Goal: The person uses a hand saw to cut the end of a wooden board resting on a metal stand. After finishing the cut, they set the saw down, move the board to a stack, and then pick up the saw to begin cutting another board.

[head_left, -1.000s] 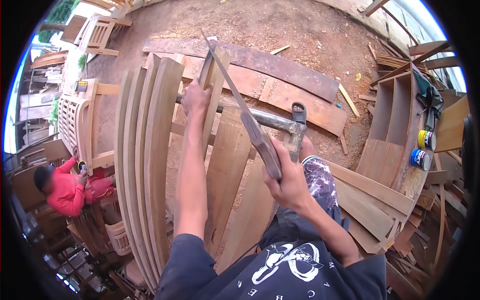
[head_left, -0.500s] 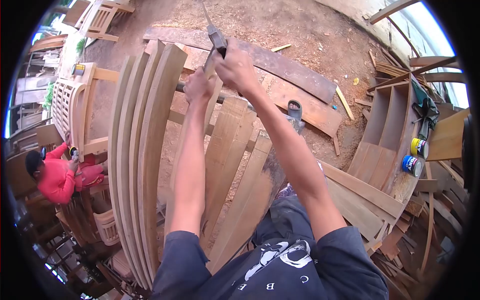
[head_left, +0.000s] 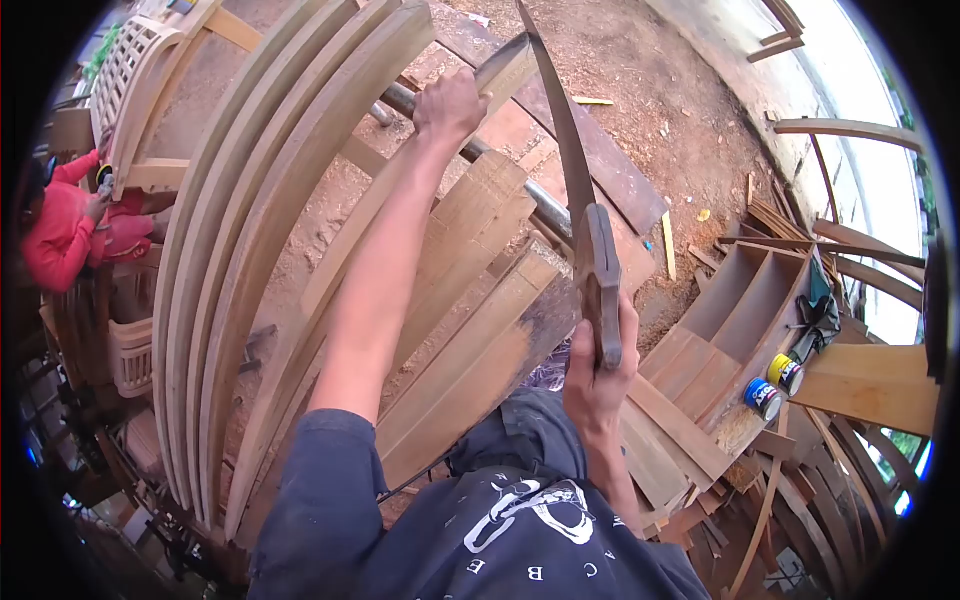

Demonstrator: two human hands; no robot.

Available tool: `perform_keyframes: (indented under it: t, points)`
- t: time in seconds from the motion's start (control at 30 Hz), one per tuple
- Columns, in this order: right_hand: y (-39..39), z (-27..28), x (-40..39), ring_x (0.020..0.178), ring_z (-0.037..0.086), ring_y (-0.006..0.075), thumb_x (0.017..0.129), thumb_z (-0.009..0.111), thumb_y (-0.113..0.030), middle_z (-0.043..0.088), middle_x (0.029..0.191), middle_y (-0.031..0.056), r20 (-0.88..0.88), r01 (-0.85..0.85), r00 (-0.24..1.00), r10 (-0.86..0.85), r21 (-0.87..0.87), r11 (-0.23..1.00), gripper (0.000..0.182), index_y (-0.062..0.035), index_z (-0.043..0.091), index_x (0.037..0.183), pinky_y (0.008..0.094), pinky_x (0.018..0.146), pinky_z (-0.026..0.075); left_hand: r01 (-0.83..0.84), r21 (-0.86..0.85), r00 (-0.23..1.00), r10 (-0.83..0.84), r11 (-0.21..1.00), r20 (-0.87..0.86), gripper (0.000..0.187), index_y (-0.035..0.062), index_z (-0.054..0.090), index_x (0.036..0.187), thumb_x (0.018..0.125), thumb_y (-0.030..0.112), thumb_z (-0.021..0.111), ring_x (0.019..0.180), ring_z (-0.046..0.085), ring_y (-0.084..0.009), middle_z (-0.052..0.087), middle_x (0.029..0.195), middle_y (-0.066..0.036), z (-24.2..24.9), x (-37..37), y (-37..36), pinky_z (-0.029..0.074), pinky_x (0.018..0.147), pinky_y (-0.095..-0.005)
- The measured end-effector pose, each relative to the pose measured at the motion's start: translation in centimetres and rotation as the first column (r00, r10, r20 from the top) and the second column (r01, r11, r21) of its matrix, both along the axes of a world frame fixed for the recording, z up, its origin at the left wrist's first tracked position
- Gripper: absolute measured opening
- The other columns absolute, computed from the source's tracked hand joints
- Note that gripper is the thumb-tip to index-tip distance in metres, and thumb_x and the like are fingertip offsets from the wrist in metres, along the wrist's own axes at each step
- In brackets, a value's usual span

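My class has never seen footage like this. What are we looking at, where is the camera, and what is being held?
There is no machine: one person works with bare hands. The camera, worn on the head, looks forward and down. The left hand grips a board; the right hand holds a saw. A metal bar passes beneath the board. Several curved beams line up at picture left. Beyond sits another person in red. A blue can is at picture right.

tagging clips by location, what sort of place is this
Most likely a carpentry or furniture workshop, seemingly open-air: the right hand holds a handsaw, long curved wooden pieces stand in a row, and a latticed wooden frame, perhaps part of some furniture, stands farther off.
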State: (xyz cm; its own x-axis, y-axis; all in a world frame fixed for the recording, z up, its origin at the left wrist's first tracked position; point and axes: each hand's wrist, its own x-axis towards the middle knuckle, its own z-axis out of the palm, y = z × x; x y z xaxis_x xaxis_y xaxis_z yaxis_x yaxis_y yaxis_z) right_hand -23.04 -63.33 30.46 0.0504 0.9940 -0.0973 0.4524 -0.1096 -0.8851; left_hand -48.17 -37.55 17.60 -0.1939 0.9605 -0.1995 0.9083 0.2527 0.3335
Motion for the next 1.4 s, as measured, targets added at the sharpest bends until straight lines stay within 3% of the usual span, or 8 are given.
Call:
perform_keyframes:
  t: [0.37,0.47,0.63,0.83,1.13,1.27,1.33,1.4]
  points:
    - [2.2,0.2,-0.8,0.095,0.067,0.0208,0.098,0.061,-0.010,0.069,0.106,0.0151,-0.057,-0.002,0.998,0.005,0.048,0.999,0.050,0.0037,0.046,0.144,0.0349,0.088,0.053,0.019,-0.017,1.000,-0.019,1.000,-0.006,0.055,0.0047,0.063,0.127,0.091,0.046,0.069,0.111,0.069,-0.0428,0.071,0.116,-0.027,0.6,0.2,0.0,0.056,0.096,-0.0530]
    - [1.3,-0.4,-1.2,0.092,0.068,0.0221,0.097,0.063,-0.011,0.069,0.101,0.0162,0.000,-0.026,1.000,0.026,0.116,0.993,0.053,0.0029,0.045,0.145,0.0352,0.086,0.054,0.016,0.068,0.997,-0.011,0.998,-0.074,0.043,0.0047,0.070,0.111,0.092,0.043,0.072,0.102,0.073,-0.0385,0.074,0.110,-0.021,0.2,0.2,0.1,0.058,0.090,-0.0489]
    - [-0.1,-0.9,-0.6,0.081,0.069,0.0229,0.096,0.063,-0.010,0.068,0.094,0.0150,0.143,-0.111,0.987,0.074,0.269,0.957,0.054,0.0026,0.045,0.145,0.0338,0.081,0.055,0.007,0.053,0.999,-0.005,0.999,-0.036,0.055,0.0118,0.059,0.134,0.090,0.043,0.070,0.112,0.068,-0.0430,0.072,0.118,-0.022,-0.2,0.0,0.3,0.055,0.098,-0.0520]
    - [-1.0,-0.7,-1.6,0.083,0.070,0.0271,0.097,0.061,-0.012,0.068,0.089,0.0170,-0.023,-0.006,1.000,0.009,0.121,0.993,0.051,0.0011,0.047,0.144,0.0414,0.083,0.055,0.020,0.101,1.000,-0.019,0.995,-0.017,0.053,0.0110,0.058,0.131,0.089,0.040,0.070,0.108,0.069,-0.0444,0.073,0.113,-0.023,-1.0,-0.3,0.4,0.054,0.096,-0.0532]
    - [20.2,-6.5,-7.3,0.069,0.065,0.0339,0.100,0.057,-0.027,0.064,0.074,0.0202,-0.040,-0.063,0.997,0.070,0.157,0.986,0.034,0.0004,0.055,0.121,0.0459,0.067,0.050,0.013,0.080,0.999,-0.010,0.997,-0.033,0.048,0.0060,0.063,0.120,0.088,0.041,0.069,0.107,0.069,-0.0444,0.072,0.111,-0.026,-0.9,-0.2,0.5,0.055,0.095,-0.0513]
    - [10.2,-3.7,-4.6,0.069,0.065,0.0324,0.100,0.058,-0.024,0.065,0.080,0.0205,-0.012,-0.028,0.999,0.032,0.224,0.974,0.041,0.0013,0.053,0.131,0.0427,0.069,0.052,0.035,0.107,0.999,-0.031,0.994,-0.044,0.048,0.0044,0.063,0.119,0.088,0.040,0.069,0.107,0.070,-0.0436,0.072,0.110,-0.026,-0.9,-0.6,1.0,0.055,0.095,-0.0508]
    - [1.6,-1.7,-1.4,0.092,0.071,0.0247,0.097,0.060,-0.015,0.070,0.105,0.0205,-0.065,-0.025,0.998,0.025,-0.011,1.000,0.051,0.0009,0.047,0.145,0.0374,0.082,0.055,0.051,0.049,0.999,-0.050,0.998,-0.017,0.047,0.0036,0.063,0.119,0.090,0.040,0.069,0.105,0.071,-0.0415,0.073,0.110,-0.024,-0.7,-0.6,0.8,0.056,0.095,-0.0507]
    - [-1.6,-2.3,0.2,0.102,0.069,0.0219,0.097,0.059,-0.012,0.070,0.114,0.0190,-0.053,-0.044,0.997,0.050,0.102,0.994,0.053,0.0022,0.047,0.146,0.0352,0.088,0.054,0.036,-0.008,0.999,-0.036,0.999,0.011,0.046,0.0035,0.064,0.118,0.091,0.041,0.069,0.104,0.071,-0.0405,0.074,0.109,-0.023,-0.2,-0.3,0.5,0.056,0.095,-0.0504]
